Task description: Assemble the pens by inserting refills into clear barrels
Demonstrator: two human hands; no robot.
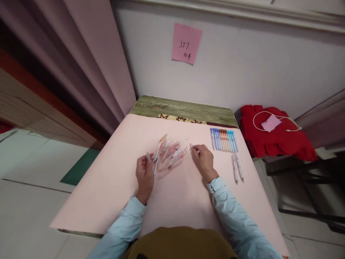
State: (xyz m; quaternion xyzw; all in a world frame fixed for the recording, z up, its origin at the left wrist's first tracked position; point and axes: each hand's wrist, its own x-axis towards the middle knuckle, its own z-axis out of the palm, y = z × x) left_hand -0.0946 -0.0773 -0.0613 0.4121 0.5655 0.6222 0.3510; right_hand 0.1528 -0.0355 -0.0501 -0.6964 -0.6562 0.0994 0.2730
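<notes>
we are pinching a clear pen part (148,156) in our left hand (145,174) and a tiny piece (191,145) in our right hand (204,160), both grips closed. the pile of pen parts (169,154) is lying between the hands in the middle of the table (107,187), slanting toward the far right corner, nearer the left hand, with open room toward the near edge.

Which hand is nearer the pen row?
Right. The right hand sits just left of the pen row, not touching; the left hand is beyond the parts pile, farther left.
</notes>
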